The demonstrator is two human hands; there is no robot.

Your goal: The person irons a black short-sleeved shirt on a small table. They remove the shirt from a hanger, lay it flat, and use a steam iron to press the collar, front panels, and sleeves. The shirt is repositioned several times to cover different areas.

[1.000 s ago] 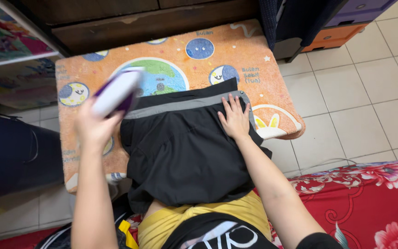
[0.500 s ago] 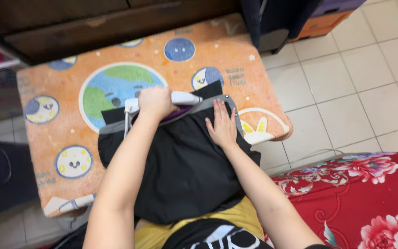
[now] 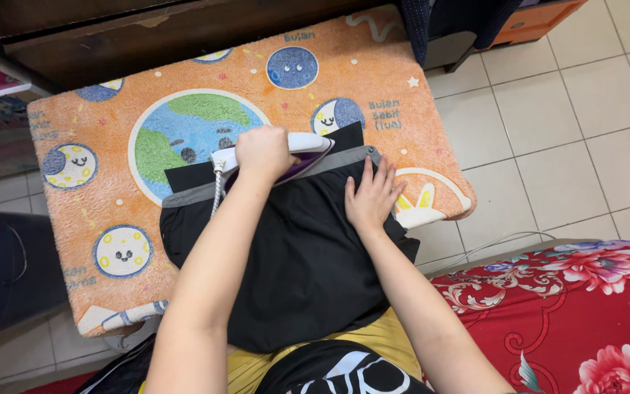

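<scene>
Nearest us lie our lap in yellow cloth and a red flowered cover at our right. From there our arms reach out over the black garment, which hangs off the near edge of the orange mat toward us, so its grey waistband lies flat on the padded top. Our right hand rests open on the cloth just below the band, fingers spread and pressing, which seems to hold the fabric taut and smooth. Our left hand is closed around the handle of the iron, a white and purple one set flat on the waistband, tip pointing right; its cord trails down beside our wrist. Beyond the mat stands dark wooden furniture, with pale floor tiles at the right.
</scene>
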